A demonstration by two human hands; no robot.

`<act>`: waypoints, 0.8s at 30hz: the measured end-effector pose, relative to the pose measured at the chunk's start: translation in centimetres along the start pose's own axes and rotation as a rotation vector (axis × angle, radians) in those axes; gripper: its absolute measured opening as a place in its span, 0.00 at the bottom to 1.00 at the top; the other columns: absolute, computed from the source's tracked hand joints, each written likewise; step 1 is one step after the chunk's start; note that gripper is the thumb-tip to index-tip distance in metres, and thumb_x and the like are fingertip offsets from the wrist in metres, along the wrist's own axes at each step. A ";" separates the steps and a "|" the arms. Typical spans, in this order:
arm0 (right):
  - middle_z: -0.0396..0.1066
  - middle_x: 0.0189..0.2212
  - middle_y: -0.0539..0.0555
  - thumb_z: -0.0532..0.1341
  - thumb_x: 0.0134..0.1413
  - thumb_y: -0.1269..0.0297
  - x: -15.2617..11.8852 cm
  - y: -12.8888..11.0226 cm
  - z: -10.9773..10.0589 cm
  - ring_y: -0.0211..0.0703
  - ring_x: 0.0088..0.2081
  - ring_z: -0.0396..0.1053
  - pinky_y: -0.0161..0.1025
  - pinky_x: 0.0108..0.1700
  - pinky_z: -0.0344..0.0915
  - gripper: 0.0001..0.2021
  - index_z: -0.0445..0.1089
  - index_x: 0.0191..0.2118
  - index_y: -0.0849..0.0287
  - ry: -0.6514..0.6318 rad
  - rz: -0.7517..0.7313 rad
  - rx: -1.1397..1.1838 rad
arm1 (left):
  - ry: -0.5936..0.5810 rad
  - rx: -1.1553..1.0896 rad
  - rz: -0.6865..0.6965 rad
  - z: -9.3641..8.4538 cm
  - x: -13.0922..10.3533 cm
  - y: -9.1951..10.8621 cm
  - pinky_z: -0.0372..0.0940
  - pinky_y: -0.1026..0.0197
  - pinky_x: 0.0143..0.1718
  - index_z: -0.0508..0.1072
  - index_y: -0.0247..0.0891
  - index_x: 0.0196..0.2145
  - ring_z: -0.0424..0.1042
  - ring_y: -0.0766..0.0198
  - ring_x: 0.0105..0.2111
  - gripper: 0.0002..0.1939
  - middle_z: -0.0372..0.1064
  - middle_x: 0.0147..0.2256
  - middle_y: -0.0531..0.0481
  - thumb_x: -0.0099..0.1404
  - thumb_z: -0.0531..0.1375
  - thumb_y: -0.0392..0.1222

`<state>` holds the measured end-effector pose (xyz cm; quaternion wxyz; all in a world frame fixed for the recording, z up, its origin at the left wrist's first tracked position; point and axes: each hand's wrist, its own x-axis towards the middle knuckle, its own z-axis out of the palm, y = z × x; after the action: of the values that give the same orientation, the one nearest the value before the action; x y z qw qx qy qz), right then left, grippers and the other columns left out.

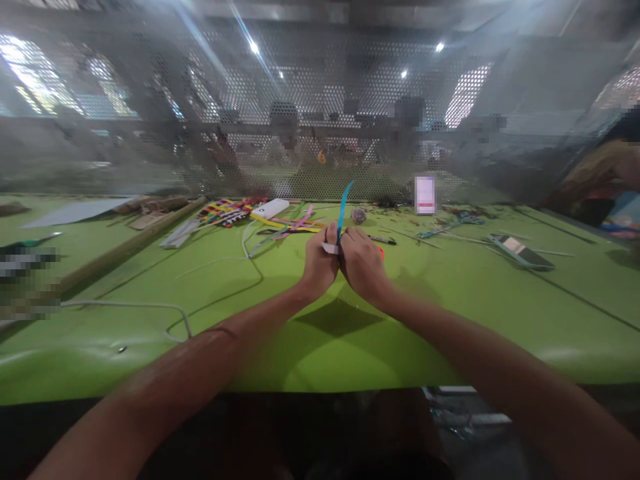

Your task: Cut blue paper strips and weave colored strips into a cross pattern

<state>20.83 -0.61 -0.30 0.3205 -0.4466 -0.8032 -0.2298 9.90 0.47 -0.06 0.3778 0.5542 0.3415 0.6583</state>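
Observation:
My left hand (321, 262) and my right hand (361, 262) meet over the middle of the green table, both with fingers closed. A blue strip (343, 207) stands up from between them, its tip curving to the right. Both hands pinch its lower part. A short whitish piece (330, 248) shows at the fingers of my left hand. Something orange-red (381, 253) peeks out beside my right hand; the rest of it is hidden. Behind the hands lie coloured strips (295, 225) in yellow, pink and green, and a dark pen (384, 240).
On the green table (280, 347) a long wooden pole (120, 257) and a pale cable (135, 305) lie at left. Woven pieces (227, 212) and a white device (271, 209) are at back left, a phone-like object (521, 251) at right. A perforated screen (320, 153) rises behind. Another person's arm (595, 170) is at far right.

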 end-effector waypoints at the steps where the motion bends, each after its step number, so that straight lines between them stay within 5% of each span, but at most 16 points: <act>1: 0.68 0.34 0.59 0.50 0.64 0.78 0.0 0.0 -0.1 0.50 0.37 0.60 0.44 0.40 0.60 0.12 0.67 0.34 0.59 0.001 0.000 0.004 | 0.003 0.004 -0.007 0.0 0.0 0.2 0.52 0.65 0.22 0.61 0.39 0.23 0.51 0.69 0.22 0.23 0.53 0.21 0.57 0.74 0.57 0.51; 16: 0.68 0.35 0.61 0.50 0.64 0.77 0.1 -0.3 -0.5 0.51 0.38 0.61 0.45 0.41 0.60 0.11 0.68 0.36 0.61 -0.024 0.023 0.017 | 0.007 -0.014 -0.021 0.1 -0.3 1.0 0.53 0.66 0.22 0.60 0.39 0.23 0.52 0.69 0.22 0.24 0.53 0.21 0.56 0.74 0.58 0.53; 24: 0.68 0.37 0.61 0.50 0.66 0.76 0.2 -0.4 -0.7 0.52 0.40 0.61 0.46 0.43 0.62 0.11 0.67 0.37 0.60 -0.021 0.024 0.053 | 0.021 0.013 0.050 0.1 -0.3 0.7 0.55 0.65 0.26 0.62 0.38 0.24 0.54 0.68 0.24 0.20 0.56 0.23 0.56 0.76 0.54 0.42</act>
<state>20.66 -1.12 0.29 0.3264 -0.4499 -0.8069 -0.1998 9.90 -0.13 0.42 0.3542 0.5580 0.3359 0.6711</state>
